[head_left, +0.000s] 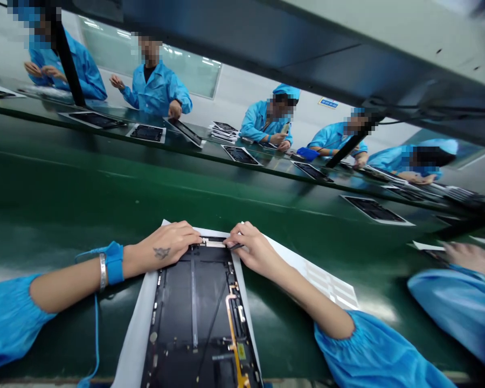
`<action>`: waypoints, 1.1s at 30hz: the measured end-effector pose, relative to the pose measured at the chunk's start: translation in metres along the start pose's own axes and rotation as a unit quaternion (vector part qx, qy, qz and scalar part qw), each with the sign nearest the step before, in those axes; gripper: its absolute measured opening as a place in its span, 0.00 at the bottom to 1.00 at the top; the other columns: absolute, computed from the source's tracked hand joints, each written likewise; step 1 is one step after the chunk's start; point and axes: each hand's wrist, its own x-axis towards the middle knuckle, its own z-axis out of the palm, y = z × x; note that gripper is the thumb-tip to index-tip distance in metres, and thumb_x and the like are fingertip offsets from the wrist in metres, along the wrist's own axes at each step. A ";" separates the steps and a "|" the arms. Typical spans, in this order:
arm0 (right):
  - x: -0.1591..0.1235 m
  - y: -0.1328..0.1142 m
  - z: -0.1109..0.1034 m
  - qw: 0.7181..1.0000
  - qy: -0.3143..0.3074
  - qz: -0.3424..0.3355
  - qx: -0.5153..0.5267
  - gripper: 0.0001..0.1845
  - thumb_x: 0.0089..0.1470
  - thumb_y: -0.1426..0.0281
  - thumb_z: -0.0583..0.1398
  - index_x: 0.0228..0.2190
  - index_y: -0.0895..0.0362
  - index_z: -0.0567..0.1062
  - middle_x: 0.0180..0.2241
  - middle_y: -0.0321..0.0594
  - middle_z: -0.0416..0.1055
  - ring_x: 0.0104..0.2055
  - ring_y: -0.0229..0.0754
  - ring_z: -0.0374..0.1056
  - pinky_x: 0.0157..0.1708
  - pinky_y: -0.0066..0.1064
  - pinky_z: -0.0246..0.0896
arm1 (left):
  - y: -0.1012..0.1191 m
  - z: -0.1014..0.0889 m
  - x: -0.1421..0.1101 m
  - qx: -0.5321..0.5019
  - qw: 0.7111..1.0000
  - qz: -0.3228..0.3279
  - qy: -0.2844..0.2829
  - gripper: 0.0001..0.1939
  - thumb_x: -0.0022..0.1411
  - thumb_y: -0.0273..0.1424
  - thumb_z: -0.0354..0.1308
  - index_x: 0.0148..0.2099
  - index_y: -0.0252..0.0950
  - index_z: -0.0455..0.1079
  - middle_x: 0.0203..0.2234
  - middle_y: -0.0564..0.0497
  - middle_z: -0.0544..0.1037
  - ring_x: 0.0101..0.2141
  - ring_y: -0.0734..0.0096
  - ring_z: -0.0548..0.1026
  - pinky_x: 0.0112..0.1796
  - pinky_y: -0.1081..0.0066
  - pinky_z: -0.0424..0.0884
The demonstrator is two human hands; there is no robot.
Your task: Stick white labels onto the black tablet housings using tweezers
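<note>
An opened tablet housing (210, 302), black inside with an orange flex cable (231, 318) along its right side, lies in front of me on a white sheet (135, 328). A short pale strip (215, 244) runs across its far end. At the strip's left end, my left hand (173, 243) is closed, fingertips pressed together on the far edge; what they pinch, if anything, is hidden. My right hand (253, 249) pinches a thin dark tool (237, 246) at the strip's right end; its exact kind is unclear.
A white sheet with pale labels (323, 283) lies under my right forearm. A blue wrist strap (114, 262) trails a cord on my left. Across the green bench (84, 183), co-workers handle similar housings (375, 209). A neighbour's sleeve (456, 307) is at right; a shelf (307, 48) hangs overhead.
</note>
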 end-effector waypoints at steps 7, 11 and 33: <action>0.000 -0.007 0.011 0.999 0.019 -0.013 0.043 0.20 0.59 0.81 0.55 0.47 0.54 0.77 0.39 0.45 0.69 0.41 0.49 0.64 0.40 0.41 0.61 | -0.001 0.003 -0.001 0.002 1.000 -0.009 -0.005 0.17 0.67 0.18 0.46 0.51 0.33 0.72 0.43 0.45 0.78 0.45 0.63 0.73 0.44 0.66 0.73; 0.004 -0.013 0.014 0.999 -0.017 -0.015 0.028 0.20 0.61 0.79 0.55 0.50 0.53 0.76 0.40 0.45 0.69 0.41 0.49 0.63 0.40 0.42 0.61 | 0.000 0.003 -0.001 -0.007 1.000 -0.013 -0.006 0.17 0.67 0.18 0.45 0.51 0.33 0.72 0.43 0.45 0.78 0.44 0.63 0.73 0.44 0.66 0.71; 0.018 0.002 0.025 0.950 0.261 0.104 0.140 0.11 0.63 0.70 0.54 0.35 0.54 0.78 0.34 0.42 0.76 0.39 0.46 0.68 0.40 0.38 0.64 | -0.024 -0.047 0.011 0.020 0.992 -0.083 -0.094 0.15 0.74 0.33 0.37 0.37 0.38 0.62 0.31 0.50 0.70 0.29 0.68 0.68 0.33 0.70 0.66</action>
